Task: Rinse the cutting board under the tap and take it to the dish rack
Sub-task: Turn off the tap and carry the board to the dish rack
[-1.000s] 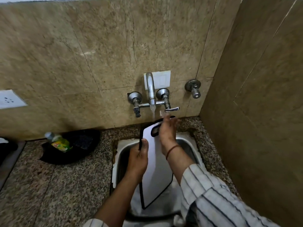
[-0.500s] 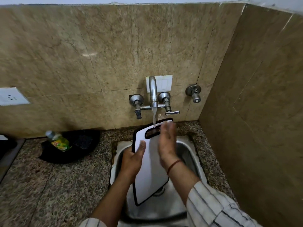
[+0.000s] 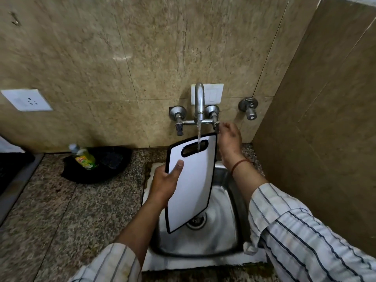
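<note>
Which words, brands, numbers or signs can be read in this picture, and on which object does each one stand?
No text can be read here.
Bottle by the wall: its yellow label with a red patch surely carries print, but it is too small and blurred to read.
Wall socket: only pin holes, no lettering visible.
White switch plate behind the tap: blank.
Cutting board: plain white, no marking visible.

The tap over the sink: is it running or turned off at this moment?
Running. A thin stream of water falls from the tap onto the top of the cutting board, while the right hand reaches its handle.
</note>
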